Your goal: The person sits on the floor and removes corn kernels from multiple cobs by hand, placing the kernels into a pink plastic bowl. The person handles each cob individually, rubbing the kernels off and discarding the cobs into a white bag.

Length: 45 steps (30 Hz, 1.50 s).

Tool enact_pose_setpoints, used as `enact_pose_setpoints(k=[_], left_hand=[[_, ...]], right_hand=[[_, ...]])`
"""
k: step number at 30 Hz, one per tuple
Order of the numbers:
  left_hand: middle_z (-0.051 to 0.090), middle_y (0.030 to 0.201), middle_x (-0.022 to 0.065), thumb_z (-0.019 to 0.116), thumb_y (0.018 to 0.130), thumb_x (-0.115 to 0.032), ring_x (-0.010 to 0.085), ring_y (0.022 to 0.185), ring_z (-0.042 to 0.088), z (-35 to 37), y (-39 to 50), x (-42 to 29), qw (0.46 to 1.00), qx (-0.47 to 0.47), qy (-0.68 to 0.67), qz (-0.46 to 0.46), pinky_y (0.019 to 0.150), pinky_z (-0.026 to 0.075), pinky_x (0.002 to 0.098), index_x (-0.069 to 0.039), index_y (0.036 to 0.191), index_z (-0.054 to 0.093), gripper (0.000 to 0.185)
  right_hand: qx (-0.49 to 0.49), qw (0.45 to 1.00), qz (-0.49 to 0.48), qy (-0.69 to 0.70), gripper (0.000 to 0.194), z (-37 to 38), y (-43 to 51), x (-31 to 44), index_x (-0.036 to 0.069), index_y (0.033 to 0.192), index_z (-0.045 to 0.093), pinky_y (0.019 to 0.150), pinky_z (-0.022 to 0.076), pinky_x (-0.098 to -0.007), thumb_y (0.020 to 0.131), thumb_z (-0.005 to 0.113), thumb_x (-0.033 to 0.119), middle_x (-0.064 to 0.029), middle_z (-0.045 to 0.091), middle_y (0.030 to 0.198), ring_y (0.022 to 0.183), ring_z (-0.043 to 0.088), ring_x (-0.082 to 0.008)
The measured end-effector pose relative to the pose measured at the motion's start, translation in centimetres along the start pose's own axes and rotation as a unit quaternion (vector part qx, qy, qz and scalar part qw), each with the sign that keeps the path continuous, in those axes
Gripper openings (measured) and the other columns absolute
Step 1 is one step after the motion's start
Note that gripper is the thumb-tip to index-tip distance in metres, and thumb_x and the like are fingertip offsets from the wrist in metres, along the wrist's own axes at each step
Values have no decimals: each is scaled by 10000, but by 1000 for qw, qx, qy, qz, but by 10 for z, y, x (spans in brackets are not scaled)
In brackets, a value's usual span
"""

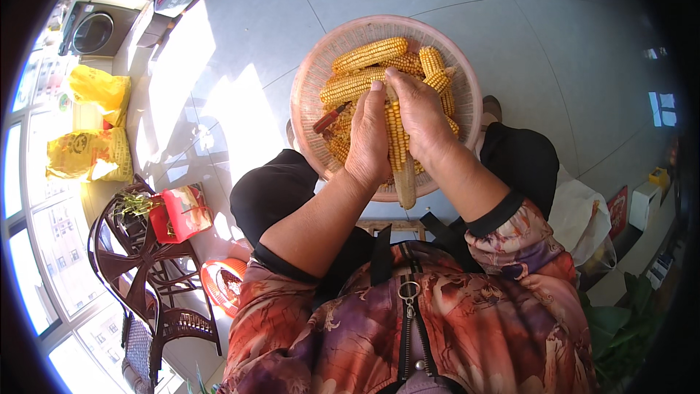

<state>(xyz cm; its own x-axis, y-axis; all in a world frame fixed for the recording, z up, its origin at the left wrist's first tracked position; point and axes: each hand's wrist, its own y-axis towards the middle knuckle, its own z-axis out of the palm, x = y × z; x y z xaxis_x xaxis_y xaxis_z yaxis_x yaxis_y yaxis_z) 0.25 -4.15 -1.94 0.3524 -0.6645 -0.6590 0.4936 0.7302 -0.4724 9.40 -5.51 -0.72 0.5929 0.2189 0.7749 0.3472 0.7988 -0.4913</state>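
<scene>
Between my two hands is a partly shelled corn cob (397, 137), its bare lower end pointing toward my body. My left hand (369, 134) presses along one side of it and my right hand (424, 112) grips the other, thumbs near the top. Under them, a round pink plastic basket (307, 85) holds several whole yellow corn ears (369, 56) and loose kernels. A tool with a red handle (328, 119) lies on the corn to the left of my left hand. The palms hide part of the cob.
My knees flank the basket, above a grey tiled floor (481, 22). At left are a dark wicker chair (180, 262) with a red box (188, 212), an orange basket (223, 284) and yellow sacks (90, 156). A white plastic bag (577, 213) and a leafy plant (610, 323) are at right.
</scene>
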Motion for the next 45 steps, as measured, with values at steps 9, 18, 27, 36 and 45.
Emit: enact_pose_setpoints(k=[9,18,27,36,45], left_hand=[[634,1017,100,366,1055,-456,200,836,649,-8,0,-16,994,66,56,-73,640,566,346,-59,1251,529,471],[648,989,132,376,1040,-390,236,900,639,2,9,-39,994,-78,-54,47,750,545,378,-26,1200,541,431],[626,1049,187,333,1054,-377,241,871,610,6,5,-52,989,-117,-3,87,697,541,362,-4,1260,466,446],[594,749,143,201,1088,-439,237,612,619,-14,24,-34,990,-103,-5,93,556,574,349,27,961,526,582],[626,887,195,234,1098,-389,273,707,660,-23,28,-31,989,-93,-24,112,607,601,383,36,1132,450,478]], right_hand=[[42,991,-30,-124,312,-6,8,13,0,1146,654,778,511,-243,1027,574,277,-21,654,978,896,601,-81],[113,985,-38,-127,394,-3,-6,-5,41,1249,582,831,498,-278,1041,517,369,-62,618,1067,966,592,-131],[174,953,50,-244,454,-4,-27,-4,77,1355,464,431,486,-237,1064,442,424,-45,605,792,503,576,-104],[135,968,-18,-212,488,2,-36,-13,71,1285,467,314,357,-215,1039,460,492,-17,524,633,388,463,-69],[168,966,7,-197,467,0,-36,-8,84,1336,448,320,342,-219,1050,458,454,-10,508,623,384,444,-68]])
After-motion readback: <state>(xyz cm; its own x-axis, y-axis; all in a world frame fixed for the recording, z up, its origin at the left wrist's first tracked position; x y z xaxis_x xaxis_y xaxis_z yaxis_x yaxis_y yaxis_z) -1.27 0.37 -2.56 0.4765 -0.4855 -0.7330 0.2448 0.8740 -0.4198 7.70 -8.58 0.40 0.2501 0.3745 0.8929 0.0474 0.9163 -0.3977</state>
